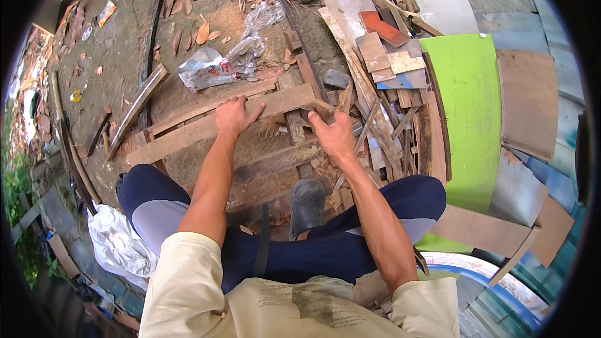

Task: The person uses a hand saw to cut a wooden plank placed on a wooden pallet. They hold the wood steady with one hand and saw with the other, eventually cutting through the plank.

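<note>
The plank (285, 101) lies slantwise in front of the person, its left end near the left knee and its right end just beside the right hand (333, 134). It is long, narrow and flat, pale brown with a worn, slightly stained face. A thinner strip (216, 105) runs behind it, and darker slats (278, 161) lie nearer the person.

The left hand (233, 116) lies over the plank, palm down, thumb spread wide along the wood and fingers over its far edge. The right hand is half curled, thumb raised, against a short stick (322, 106); whether it has hold of it I cannot tell.

Small dark lines of print and a dark printed patch mark the front of the beige shirt (263, 310). A crumpled clear bag (206, 69) bears red print, too creased to read. The red and yellow wrapper (107, 14) is printed as well, too small to read.

A green panel (463, 112) stretches along the right, beside piled wood scraps (374, 53).
</note>
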### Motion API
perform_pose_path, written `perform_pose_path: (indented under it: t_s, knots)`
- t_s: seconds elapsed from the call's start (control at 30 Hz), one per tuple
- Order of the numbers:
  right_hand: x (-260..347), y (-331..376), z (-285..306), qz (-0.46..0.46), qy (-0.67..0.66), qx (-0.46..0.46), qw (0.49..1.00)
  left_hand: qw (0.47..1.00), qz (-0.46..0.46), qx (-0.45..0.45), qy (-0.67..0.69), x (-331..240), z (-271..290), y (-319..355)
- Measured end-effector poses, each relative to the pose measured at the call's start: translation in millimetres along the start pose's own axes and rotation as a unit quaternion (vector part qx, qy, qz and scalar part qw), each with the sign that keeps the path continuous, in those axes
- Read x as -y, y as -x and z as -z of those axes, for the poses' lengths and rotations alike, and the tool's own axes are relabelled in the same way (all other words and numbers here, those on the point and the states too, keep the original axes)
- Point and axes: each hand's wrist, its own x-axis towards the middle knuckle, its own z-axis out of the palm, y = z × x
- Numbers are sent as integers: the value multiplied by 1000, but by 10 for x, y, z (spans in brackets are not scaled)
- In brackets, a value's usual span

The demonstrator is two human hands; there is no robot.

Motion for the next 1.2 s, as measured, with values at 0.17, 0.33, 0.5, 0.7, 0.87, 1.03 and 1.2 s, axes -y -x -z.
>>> perform_pose_path:
  t_s: [0.17,0.33,0.5,0.7,0.87,1.03,1.2]
  knots:
    - [182,128,180,-29,-25,14,999,1000,-9,-13,3,87,-83,-2]
    - [-232,80,76,-21,-107,1,994,1000,-22,-12,2,-30,-31,7]
    - [-60,256,79,0,-136,-1,991,999,-21,-28,1,80,-101,-8]
    - [-132,94,91,-44,-59,32,997,999,-32,-35,9,83,-107,-13]
    - [-42,188,241,-1,-138,30,990,999,-24,-41,1,119,-135,-12]
    - [-364,102,114,2,-82,27,996,1000,-18,-19,-1,-100,-40,2]
    - [517,583,835,-85,-203,-14,975,1000,-10,-21,-5,3,8,51]
